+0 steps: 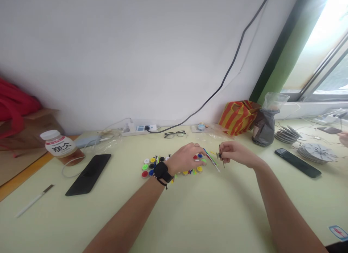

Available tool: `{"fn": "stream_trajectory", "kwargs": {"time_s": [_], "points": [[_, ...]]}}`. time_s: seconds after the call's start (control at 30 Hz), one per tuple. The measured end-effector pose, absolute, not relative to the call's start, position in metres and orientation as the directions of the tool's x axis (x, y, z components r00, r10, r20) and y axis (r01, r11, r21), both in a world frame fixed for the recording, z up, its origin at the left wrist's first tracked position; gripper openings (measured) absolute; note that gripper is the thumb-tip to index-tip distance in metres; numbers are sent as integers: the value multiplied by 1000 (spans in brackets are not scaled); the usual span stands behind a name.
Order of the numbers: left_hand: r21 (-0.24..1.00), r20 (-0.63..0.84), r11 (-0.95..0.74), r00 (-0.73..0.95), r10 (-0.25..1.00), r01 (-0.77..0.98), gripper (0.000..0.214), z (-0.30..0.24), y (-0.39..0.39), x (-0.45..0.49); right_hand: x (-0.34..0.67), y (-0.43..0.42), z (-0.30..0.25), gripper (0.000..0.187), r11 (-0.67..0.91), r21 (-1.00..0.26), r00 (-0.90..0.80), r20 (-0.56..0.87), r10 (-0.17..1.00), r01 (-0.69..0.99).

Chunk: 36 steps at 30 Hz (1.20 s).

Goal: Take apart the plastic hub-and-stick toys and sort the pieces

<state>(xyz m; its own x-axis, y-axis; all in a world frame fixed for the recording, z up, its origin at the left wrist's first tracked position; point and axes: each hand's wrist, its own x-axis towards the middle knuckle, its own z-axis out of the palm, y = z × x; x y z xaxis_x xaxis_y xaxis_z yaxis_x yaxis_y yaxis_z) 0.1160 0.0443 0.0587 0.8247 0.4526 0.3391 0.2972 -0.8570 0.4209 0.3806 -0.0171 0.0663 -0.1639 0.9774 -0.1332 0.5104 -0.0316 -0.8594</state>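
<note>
My left hand [187, 158], with a black watch [162, 171] at its wrist, stretches over a cluster of small round coloured pieces [145, 174]. Its fingers look apart, with the tips near several thin coloured sticks [212, 160]; part of the cluster lies hidden under the palm. To the right of the sticks, my right hand [231, 154] is closed in a pinch, just above the table. Between its fingertips is a thin dark stick [223, 164] with a small dark piece on it, too small to make out clearly.
At left are a capped bottle [59, 148], a black phone [88, 175] and a white pen-like stick [34, 201]. Glasses [174, 134] and a power strip [140, 129] lie along the wall. Rightward stand a striped bag [236, 117], another phone [297, 162] and stacked grey discs [317, 152]. Another person's hand [344, 137] shows.
</note>
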Motion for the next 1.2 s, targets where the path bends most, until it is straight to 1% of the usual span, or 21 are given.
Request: {"fn": "stream_trajectory", "kwargs": {"time_s": [0.1, 0.2, 0.27, 0.37, 0.47, 0.53, 0.57, 0.6, 0.67, 0.73, 0.83, 0.93, 1.07, 1.2], "points": [[532, 395, -816, 786, 476, 227, 31, 65, 40, 117, 357, -14, 65, 6, 36, -907, -219, -63, 974, 420], [624, 422, -770, 769, 479, 137, 25, 64, 36, 122, 341, -13, 63, 5, 101, -933, -255, 10, 967, 346], [665, 426, -739, 755, 498, 113, 18, 61, 35, 126, 335, -13, 63, 5, 119, -924, -224, 38, 974, 363], [682, 423, -722, 743, 518, 116, 11, 55, 33, 129, 336, -10, 59, 10, 128, -861, -108, 86, 990, 492], [628, 398, -762, 775, 490, 160, 7, 48, 26, 132, 348, -2, 46, 18, 99, -740, 34, 163, 986, 666], [559, 371, -805, 807, 460, 201, 8, 41, 19, 135, 359, 4, 33, 18, 22, -629, 127, 190, 974, 777], [524, 357, -824, 822, 443, 216, 9, 38, 16, 137, 364, 7, 27, 17, -16, -572, 146, 183, 972, 820], [494, 342, -840, 837, 426, 225, 13, 34, 13, 139, 368, 9, 22, 16, -39, -522, 144, 162, 976, 852], [432, 311, -873, 871, 380, 226, 19, 28, 8, 142, 375, 12, 15, 14, -32, -457, 91, 108, 990, 889], [369, 289, -903, 896, 336, 220, 18, 24, 8, 143, 379, 13, 11, 15, -11, -413, 51, 86, 995, 911], [296, 292, -928, 904, 313, 226, 12, 24, 14, 141, 385, 15, 7, 16, -34, -343, 79, 116, 990, 939], [261, 308, -932, 894, 326, 251, 12, 25, 22, 137, 389, 17, 2, 13, -64, -328, 101, 98, 990, 942], [229, 339, -918, 857, 387, 324, 11, 25, 26, 134, 388, 18, -2, 8, -23, -396, 43, 42, 998, 918], [240, 360, -895, 821, 443, 377, 26, 25, 28, 132, 379, 16, 1, 11, 23, -480, -17, 17, 1000, 877]]}}
